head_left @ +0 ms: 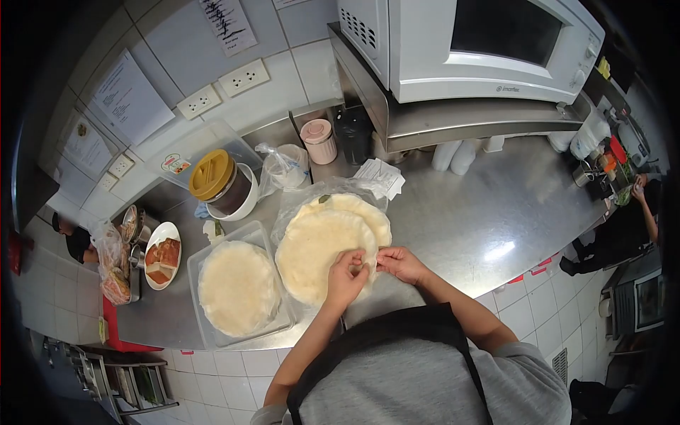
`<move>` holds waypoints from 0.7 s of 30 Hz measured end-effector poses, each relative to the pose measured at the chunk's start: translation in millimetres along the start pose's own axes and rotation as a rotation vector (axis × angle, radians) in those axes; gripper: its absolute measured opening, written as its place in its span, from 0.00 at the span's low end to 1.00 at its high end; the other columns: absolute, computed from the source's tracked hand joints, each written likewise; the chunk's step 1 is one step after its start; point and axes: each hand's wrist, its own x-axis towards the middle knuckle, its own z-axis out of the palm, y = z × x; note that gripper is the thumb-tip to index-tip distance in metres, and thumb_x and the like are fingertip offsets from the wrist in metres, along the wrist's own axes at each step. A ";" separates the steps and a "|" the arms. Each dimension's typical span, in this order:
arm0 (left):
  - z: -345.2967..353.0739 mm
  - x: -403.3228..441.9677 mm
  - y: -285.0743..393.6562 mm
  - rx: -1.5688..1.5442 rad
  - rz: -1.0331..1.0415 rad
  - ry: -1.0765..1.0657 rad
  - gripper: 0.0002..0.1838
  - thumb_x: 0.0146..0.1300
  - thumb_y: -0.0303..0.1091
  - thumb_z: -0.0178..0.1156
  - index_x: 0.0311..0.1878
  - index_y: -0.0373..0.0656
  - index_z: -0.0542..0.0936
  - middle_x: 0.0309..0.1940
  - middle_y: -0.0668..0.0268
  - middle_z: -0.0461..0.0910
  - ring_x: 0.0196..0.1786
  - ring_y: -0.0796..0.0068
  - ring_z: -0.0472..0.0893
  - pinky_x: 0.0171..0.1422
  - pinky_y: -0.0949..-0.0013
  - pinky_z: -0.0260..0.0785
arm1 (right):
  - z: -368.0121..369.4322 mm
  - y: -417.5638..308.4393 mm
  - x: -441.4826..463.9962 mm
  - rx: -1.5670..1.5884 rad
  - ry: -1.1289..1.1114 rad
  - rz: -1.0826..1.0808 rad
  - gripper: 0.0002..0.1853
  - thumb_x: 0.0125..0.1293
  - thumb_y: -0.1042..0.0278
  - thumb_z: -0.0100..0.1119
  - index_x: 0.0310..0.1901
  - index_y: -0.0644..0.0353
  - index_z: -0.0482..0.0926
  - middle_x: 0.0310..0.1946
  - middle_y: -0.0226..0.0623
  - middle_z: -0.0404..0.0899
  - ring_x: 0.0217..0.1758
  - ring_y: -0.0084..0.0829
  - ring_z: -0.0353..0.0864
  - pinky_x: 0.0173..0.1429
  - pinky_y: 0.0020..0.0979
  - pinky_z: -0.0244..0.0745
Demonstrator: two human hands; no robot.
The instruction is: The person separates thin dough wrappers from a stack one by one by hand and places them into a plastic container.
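Observation:
A stack of pale, round flat dough sheets [319, 248] lies on a clear plastic bag [287, 202] in front of me. My left hand [347, 278] is at the right edge of the top sheet, thumb and fingers curled in a pinch on its rim. Close beside it, my right hand [401, 265] pinches at the same edge with its fingertips together; the exact bit between them is too small to make out. To the left, a clear plastic container [287, 319] holds more round pale sheets [237, 287]. A small green leaf-like piece [324, 199] rests on the far sheet.
A white bowl [248, 202] holds a tilted jar with a yellow lid [212, 173]. An oval plate of bread [164, 228] stands at the left. Behind are a pink canister [319, 142] and crumpled paper [380, 178]. A microwave [489, 53] sits on a raised shelf. Another person [616, 227] works at right.

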 end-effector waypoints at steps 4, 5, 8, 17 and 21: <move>-2.2 -4.5 7.5 -0.065 -0.009 0.001 0.17 0.53 0.25 0.65 0.49 0.37 0.79 0.44 0.63 0.76 0.42 0.76 0.77 0.42 0.76 0.73 | -0.2 5.4 3.6 -0.077 0.002 -0.033 0.07 0.66 0.70 0.57 0.43 0.63 0.79 0.40 0.29 0.79 0.42 0.19 0.77 0.50 0.25 0.75; -3.2 -5.1 7.8 -0.065 -0.006 -0.006 0.17 0.54 0.25 0.65 0.49 0.37 0.79 0.44 0.63 0.76 0.42 0.76 0.77 0.43 0.76 0.73 | 1.0 4.9 4.5 -0.081 0.002 -0.027 0.08 0.66 0.70 0.58 0.43 0.63 0.79 0.39 0.29 0.79 0.41 0.19 0.77 0.50 0.24 0.75; -3.8 -5.2 8.0 -0.078 -0.007 -0.022 0.15 0.56 0.26 0.65 0.48 0.37 0.80 0.44 0.63 0.76 0.42 0.76 0.77 0.42 0.76 0.73 | 7.5 1.6 3.7 -0.131 0.042 -0.019 0.06 0.65 0.71 0.59 0.41 0.63 0.79 0.38 0.30 0.80 0.39 0.18 0.78 0.48 0.22 0.74; -14.6 9.3 -22.4 -0.142 -0.118 -0.087 0.14 0.65 0.36 0.59 0.31 0.33 0.80 0.23 0.70 0.75 0.25 0.82 0.70 0.30 0.76 0.62 | 29.1 14.3 3.8 -0.557 0.127 -0.299 0.08 0.58 0.74 0.66 0.38 0.60 0.77 0.40 0.26 0.74 0.38 0.15 0.74 0.42 0.21 0.71; -23.0 10.1 -33.2 -0.319 -0.265 -0.197 0.18 0.69 0.40 0.54 0.31 0.34 0.80 0.25 0.72 0.75 0.27 0.85 0.69 0.34 0.77 0.62 | 44.3 -1.4 -3.3 -0.655 0.178 -0.252 0.14 0.53 0.64 0.72 0.36 0.60 0.78 0.37 0.31 0.74 0.38 0.21 0.75 0.40 0.23 0.73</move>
